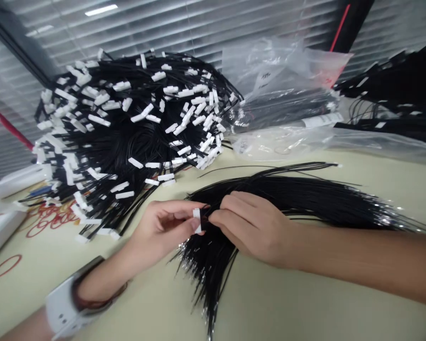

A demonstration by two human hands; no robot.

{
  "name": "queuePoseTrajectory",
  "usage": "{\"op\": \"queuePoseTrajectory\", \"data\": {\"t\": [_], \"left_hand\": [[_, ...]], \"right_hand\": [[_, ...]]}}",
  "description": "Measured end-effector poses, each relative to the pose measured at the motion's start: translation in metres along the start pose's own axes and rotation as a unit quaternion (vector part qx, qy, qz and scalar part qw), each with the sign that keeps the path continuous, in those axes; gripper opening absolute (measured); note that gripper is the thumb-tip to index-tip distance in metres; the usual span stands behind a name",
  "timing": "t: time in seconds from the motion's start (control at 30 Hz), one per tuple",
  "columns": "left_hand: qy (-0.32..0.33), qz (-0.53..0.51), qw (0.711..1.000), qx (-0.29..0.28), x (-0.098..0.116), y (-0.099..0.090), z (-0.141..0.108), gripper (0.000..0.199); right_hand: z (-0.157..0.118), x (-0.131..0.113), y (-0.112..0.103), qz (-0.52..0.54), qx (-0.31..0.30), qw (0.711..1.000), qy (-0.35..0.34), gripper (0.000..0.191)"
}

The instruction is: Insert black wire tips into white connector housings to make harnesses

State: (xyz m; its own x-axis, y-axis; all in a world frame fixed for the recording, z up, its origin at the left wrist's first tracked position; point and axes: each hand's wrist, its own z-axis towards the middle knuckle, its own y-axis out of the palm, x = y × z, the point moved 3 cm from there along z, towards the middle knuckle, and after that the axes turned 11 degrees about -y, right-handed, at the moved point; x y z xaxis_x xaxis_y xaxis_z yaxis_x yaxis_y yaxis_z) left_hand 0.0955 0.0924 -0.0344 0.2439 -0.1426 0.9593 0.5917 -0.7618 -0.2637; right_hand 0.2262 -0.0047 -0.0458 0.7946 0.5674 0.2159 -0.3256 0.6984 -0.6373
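A small white connector housing (197,220) is pinched between the thumb and fingers of my left hand (168,225). Right beside it, my right hand (252,225) has its fingers pressed together at thin black wires on the connector's right side; the fingertips partly hide what they grip. Beneath both hands lies a thick bundle of black wires (315,203) with shiny metal terminals at its ends. One end of that bundle fans out below my hands, the other stretches off to the right.
A big heap of black cables with white connectors (138,128) fills the back left. Clear plastic bags (280,109) lie at the back right, near more black cables (401,90). Rubber bands (49,220) and a white box (2,227) are at left on the pale table (305,303).
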Motion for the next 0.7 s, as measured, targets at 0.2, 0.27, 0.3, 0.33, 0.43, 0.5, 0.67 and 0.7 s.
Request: {"op": "queuePoseTrajectory", "data": {"t": [0.2, 0.27, 0.3, 0.33, 0.43, 0.5, 0.67, 0.7], "left_hand": [[0.020, 0.013, 0.999, 0.035, 0.014, -0.006, -0.001, 0.013], [0.034, 0.017, 0.999, 0.031, 0.022, -0.005, -0.003, 0.012], [0.047, 0.021, 0.998, 0.032, 0.027, -0.005, -0.004, 0.014], [0.064, 0.029, 0.997, 0.041, 0.031, -0.006, -0.005, 0.019], [0.091, 0.105, 0.987, 0.086, 0.041, -0.005, -0.004, 0.043], [0.087, 0.218, 0.969, 0.079, 0.044, 0.003, 0.002, 0.060], [0.159, 0.488, 0.858, -0.029, 0.042, 0.051, 0.028, 0.094], [0.167, 0.496, 0.851, -0.036, 0.040, 0.060, 0.034, 0.096]], "right_hand": [[0.019, 0.010, -0.022, -0.007, 0.028, 1.000, -0.002, 0.039], [0.028, 0.019, -0.025, 0.033, -0.048, 0.997, 0.046, 0.053], [0.030, 0.024, -0.025, 0.071, -0.097, 0.989, 0.081, 0.047], [0.032, 0.028, -0.025, 0.120, -0.133, 0.976, 0.122, 0.035], [0.032, 0.041, -0.032, 0.277, -0.105, 0.923, 0.247, 0.019], [0.029, 0.047, -0.038, 0.353, -0.017, 0.883, 0.309, 0.022], [0.023, 0.055, -0.047, 0.438, 0.123, 0.808, 0.375, 0.023], [0.022, 0.056, -0.049, 0.440, 0.133, 0.803, 0.380, 0.024]]}}
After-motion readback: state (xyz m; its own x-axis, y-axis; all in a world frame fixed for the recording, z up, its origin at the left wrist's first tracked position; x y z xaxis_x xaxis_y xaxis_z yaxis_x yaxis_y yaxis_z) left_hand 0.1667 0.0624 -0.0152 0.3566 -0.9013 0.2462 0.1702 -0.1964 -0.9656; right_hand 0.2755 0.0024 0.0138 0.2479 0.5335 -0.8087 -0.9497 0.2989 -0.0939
